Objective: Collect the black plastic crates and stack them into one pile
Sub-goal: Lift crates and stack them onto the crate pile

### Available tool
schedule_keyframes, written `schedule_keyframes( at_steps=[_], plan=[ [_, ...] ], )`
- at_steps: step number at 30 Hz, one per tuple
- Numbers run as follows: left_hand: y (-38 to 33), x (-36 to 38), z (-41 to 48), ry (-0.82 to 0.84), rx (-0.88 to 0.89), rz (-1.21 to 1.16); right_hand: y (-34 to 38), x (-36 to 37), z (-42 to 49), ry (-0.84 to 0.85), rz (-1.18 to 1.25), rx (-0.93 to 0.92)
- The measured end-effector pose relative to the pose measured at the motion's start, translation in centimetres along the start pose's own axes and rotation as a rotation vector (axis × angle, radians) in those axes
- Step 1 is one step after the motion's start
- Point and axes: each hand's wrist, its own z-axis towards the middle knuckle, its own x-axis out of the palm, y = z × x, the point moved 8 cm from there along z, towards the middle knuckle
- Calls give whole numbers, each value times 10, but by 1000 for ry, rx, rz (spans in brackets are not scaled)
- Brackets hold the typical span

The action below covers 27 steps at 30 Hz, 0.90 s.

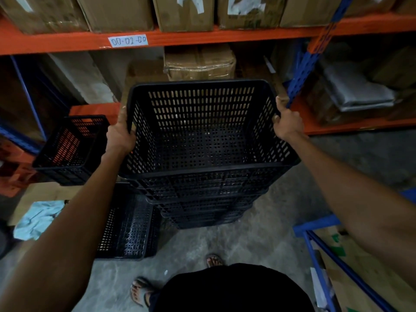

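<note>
Both hands (120, 134) on top crate (202, 136)

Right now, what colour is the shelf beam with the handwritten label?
Orange shelf beam, white label; the head view shows it.

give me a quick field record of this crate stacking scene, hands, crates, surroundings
left hand: grips the left rim of the top black perforated plastic crate
right hand: grips its right rim
pile: top crate sits on a stack of black crates on the grey concrete floor
loose crates: one black crate on the floor left of the pile; another further left, higher up
background: orange shelf beam under brown cardboard boxes
</note>
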Motion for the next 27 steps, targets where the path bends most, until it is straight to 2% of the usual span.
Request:
schedule_keyframes(
  at_steps=[9, 15, 19, 22, 24, 27],
  plan=[
    [-4, 1, 5, -12, 87, 35, 4, 6, -6, -8, -32, -40],
    [-1, 0, 16, -2, 83, 48, 11, 12, -4, -26, -111, -100],
    [-10, 1, 13, 2, 93, 134, 10, 21, 0, 76, -155, -157],
    [-15, 9, 13, 13, 209, 218, 7, 25, 0, 150, -238, -223],
    [-17, 16, 15, 55, 300, 220, 9, 22, -3, 120, -289, -274],
    [-13, 24, 19, 103, 324, 213, 12, 19, -6, 62, -340, -279]
  ],
)
